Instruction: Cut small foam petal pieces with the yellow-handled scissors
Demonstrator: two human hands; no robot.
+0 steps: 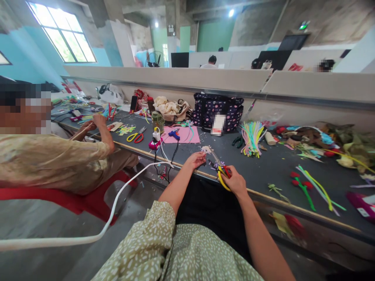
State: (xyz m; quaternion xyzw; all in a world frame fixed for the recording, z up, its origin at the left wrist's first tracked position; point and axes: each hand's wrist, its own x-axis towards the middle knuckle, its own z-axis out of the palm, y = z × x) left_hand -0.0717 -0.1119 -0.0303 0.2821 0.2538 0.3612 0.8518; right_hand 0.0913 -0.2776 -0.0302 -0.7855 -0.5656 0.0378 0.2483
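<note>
My right hand (236, 181) grips a pair of scissors (222, 171) with yellow and red handles at the front edge of the dark table (263, 171). The blades point up and left toward a small pale cut-out (206, 149). My left hand (195, 159) is beside it, fingers curled and pinching the cut-out's edge. Small purple scraps (218, 165) lie between my hands.
A person (52, 156) sits at my left, working at the same table. A second pair of scissors (136, 136), a glue gun (174, 135) on pink felt, a dotted bag (218, 109), a bundle of pipe cleaners (252, 136) and red-tipped stems (304, 187) lie around. A white cable (117, 199) crosses below.
</note>
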